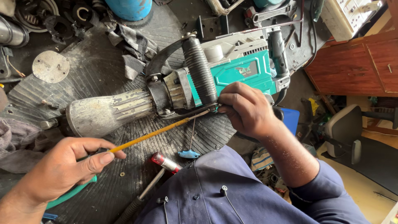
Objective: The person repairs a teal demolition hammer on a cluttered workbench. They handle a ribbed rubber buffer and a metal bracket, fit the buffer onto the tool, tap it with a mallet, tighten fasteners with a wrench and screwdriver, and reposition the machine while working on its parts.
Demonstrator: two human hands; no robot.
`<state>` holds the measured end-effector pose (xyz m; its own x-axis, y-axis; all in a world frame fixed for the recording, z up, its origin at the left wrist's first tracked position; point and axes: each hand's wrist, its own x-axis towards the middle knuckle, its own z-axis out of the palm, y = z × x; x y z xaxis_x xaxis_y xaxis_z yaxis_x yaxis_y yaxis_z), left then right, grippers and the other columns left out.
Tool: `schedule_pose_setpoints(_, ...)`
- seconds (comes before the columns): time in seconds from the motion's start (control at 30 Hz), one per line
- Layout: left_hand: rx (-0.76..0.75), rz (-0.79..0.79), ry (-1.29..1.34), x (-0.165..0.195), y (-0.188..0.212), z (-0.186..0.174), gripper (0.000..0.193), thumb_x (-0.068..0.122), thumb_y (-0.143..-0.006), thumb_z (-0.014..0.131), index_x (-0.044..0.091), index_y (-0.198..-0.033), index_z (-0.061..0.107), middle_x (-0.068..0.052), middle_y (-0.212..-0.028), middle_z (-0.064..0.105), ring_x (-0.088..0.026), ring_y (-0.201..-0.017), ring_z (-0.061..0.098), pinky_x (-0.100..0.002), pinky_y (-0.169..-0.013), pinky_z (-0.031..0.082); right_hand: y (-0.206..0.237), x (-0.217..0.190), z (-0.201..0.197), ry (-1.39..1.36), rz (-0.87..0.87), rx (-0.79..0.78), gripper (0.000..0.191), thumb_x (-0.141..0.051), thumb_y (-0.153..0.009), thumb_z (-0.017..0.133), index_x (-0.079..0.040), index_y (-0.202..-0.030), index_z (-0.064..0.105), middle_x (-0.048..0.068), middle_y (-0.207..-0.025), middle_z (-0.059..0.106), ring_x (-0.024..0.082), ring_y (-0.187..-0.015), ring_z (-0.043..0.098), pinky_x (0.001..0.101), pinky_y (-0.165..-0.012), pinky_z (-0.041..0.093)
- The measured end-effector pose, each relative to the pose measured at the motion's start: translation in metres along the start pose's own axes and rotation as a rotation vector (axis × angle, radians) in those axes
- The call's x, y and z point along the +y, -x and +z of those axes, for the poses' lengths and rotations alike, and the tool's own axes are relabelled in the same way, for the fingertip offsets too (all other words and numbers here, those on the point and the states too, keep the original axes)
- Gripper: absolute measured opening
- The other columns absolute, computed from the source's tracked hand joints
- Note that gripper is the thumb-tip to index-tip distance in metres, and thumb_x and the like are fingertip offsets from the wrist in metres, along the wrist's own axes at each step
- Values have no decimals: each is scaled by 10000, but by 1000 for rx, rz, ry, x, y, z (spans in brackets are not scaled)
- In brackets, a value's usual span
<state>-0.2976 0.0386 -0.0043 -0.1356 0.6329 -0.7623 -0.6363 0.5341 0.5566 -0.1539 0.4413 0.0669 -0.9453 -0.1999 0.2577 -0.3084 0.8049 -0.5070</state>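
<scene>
left hand (62, 170): fingers pinch my yellow-shafted screwdriver (159, 132) | right hand (244, 108): fingers pressed on its tip at the green demolition hammer (199, 79) | hammer lies on ribbed rubber mat (103, 74)

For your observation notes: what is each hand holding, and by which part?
Left hand pinches the yellow rod near its lower end. Right hand grips the rod's upper tip area against the hammer drill.

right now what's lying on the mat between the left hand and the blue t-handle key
In the head view, a hammer with a red-and-chrome head lies on the ribbed rubber mat between the left hand and the blue T-handle key, with a small washer beside it.
</scene>
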Motion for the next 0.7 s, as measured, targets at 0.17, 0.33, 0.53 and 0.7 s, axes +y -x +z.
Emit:
schedule_pose_setpoints(0.17,342,828,-712,22,17,23,291,317,-898,746,62,-1040,749,22,-837,732,-32,-722,684,-214,-598,529,-2,-3,1,48,-14,-14,279,5,-818,747,-3,-1066,619,116,-962,616,304,-831,656,412,-681,532)
schedule_pose_setpoints(0.33,601,1075,-1370,38,35,32,261,257,-790,831,85,-983,797,-29,-596,548,-196,-535,586,-365,-505,448,4,-9,3,-19,78,-72,140,-31,-882,722,-9,-959,608,120,-837,568,316,-696,586,440,-595,462)
schedule_pose_setpoints(0.53,635,1154,-1350,36,28,39,247,175,-782,837,82,-1001,771,-32,-637,584,-205,-558,612,-353,-516,473,17,-23,13,-122,221,14,134,-96,-1021,613,-6,-927,579,108,-801,519,284,-681,550,393,-603,439)
schedule_pose_setpoints(0.7,533,838,-985,25,22,52,356,313,-759,788,73,-1019,758,-46,-779,725,-193,-665,716,-315,-589,548,26,-24,13,-501,536,-131,414,-262,-1142,453,-23,-814,539,56,-726,528,180,-658,558,334,-637,459)
